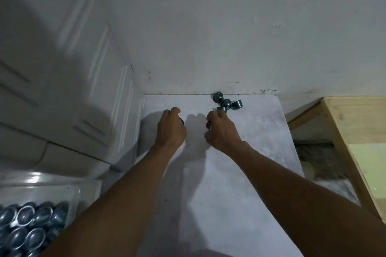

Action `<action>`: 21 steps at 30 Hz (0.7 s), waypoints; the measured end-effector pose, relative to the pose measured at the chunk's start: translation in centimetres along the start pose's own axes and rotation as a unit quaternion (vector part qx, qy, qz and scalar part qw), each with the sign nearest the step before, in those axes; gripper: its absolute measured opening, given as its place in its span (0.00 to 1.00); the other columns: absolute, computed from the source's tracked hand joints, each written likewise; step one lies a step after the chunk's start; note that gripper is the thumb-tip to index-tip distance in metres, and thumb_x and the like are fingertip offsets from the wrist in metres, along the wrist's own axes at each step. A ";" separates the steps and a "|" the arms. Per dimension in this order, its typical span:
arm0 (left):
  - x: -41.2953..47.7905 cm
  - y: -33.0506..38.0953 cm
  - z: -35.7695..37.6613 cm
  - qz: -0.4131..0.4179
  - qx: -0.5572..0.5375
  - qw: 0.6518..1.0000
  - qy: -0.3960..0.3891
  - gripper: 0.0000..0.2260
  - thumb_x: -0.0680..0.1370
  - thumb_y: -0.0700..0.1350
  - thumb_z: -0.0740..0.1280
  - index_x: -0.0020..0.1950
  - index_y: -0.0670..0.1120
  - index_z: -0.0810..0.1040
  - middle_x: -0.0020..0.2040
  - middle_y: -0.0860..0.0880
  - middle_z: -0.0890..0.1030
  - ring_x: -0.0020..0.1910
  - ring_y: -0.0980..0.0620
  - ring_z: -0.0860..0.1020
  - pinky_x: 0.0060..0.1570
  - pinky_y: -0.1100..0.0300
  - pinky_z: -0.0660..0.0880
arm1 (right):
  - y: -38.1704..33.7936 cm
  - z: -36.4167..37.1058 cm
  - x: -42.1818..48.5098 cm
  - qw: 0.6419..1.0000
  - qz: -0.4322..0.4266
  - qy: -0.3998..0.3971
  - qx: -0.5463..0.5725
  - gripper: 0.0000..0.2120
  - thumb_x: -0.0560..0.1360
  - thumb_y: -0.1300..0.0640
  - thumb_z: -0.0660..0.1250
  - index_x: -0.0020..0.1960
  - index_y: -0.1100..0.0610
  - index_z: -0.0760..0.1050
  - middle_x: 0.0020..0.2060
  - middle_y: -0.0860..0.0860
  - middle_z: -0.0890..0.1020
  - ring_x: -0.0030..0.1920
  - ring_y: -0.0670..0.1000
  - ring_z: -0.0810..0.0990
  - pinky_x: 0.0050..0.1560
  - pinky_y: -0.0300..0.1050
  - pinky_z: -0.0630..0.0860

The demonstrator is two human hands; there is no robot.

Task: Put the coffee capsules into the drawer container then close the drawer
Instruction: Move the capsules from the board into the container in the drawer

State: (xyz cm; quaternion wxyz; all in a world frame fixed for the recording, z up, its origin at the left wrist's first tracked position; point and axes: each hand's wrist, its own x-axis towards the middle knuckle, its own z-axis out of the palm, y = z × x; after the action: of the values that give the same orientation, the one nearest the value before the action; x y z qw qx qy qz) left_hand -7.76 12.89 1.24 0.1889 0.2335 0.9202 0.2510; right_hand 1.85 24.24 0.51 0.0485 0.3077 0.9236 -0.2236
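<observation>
Nearest, at 8 o'clock in the view, a clear plastic drawer (52, 185) stands open, and the stored capsules (27, 229) packed inside are shiny blue-grey, lying rim against rim. Two bare forearms run up from 6 o'clock over the pale, mottled bench (229, 183), which carries everything else.

Around the middle of the bench the left hand (171, 127) hovers with its knuckles up and its fingers curled in. It grips a capsule (181, 121), of which only a dark sliver shows at the 3 o'clock side of the fist. Just to its 3 o'clock, with a gap of shadowed bench between them, the right hand (221, 129) is curled as well. A second capsule (208, 125) peeks from under its palm on the 9 o'clock side. Its fingertips (217, 113) reach toward 12 o'clock and touch the nearest of the loose capsules (226, 103); whether they pinch it cannot be told.

Those loose capsules form a small huddle at the far edge of the bench, close against the wall (229, 27). Some stand on their rims and one lies tipped on its side at the 3 o'clock end.

At 9 o'clock a white panelled cabinet (73, 73) rises beside the bench, blurred. At 3 o'clock a bare wooden frame (342, 131) stands apart from the bench.
</observation>
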 end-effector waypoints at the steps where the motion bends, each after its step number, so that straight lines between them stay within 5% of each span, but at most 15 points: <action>1: -0.7 0.3 -0.4 -0.003 0.002 1.000 0.006 0.25 0.74 0.39 0.71 0.69 0.43 0.68 0.65 0.43 0.72 0.63 0.44 0.73 0.61 0.55 0.73 | -0.1 -0.4 -0.6 1.000 -0.005 0.007 -0.003 0.14 0.70 0.65 0.66 0.55 0.61 0.70 0.55 0.60 0.72 0.47 0.61 0.76 0.47 0.51 0.76; 6: -4.9 1.9 -2.1 -0.002 0.005 0.999 0.035 0.25 0.74 0.42 0.71 0.70 0.42 0.68 0.66 0.43 0.71 0.64 0.45 0.72 0.62 0.58 0.71 | -0.7 -2.0 -3.9 0.999 -0.029 0.042 -0.001 0.21 0.70 0.60 0.68 0.61 0.59 0.71 0.58 0.60 0.73 0.56 0.60 0.74 0.55 0.48 0.73; 12: -11.2 2.5 -3.6 0.032 -0.018 0.996 0.078 0.23 0.72 0.41 0.73 0.65 0.44 0.72 0.61 0.42 0.73 0.59 0.45 0.74 0.56 0.59 0.72 | -1.4 -4.2 -9.4 0.994 -0.066 0.088 -0.018 0.14 0.68 0.61 0.65 0.53 0.64 0.74 0.51 0.61 0.77 0.53 0.62 0.74 0.45 0.43 0.65; 21: -21.8 0.7 -5.9 0.071 -0.028 0.985 0.155 0.20 0.69 0.43 0.74 0.59 0.43 0.75 0.55 0.44 0.78 0.52 0.48 0.77 0.47 0.61 0.70 | -3.9 -5.7 -19.9 0.984 -0.132 0.122 0.003 0.19 0.74 0.59 0.65 0.63 0.61 0.69 0.58 0.60 0.73 0.54 0.61 0.75 0.51 0.47 0.71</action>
State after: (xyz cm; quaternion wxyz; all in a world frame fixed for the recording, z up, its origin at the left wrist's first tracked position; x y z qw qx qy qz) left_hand 7.58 -0.21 11.37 0.0318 0.2510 0.9121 0.3226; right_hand 15.91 13.11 11.61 -0.0949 0.2083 0.9545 -0.1914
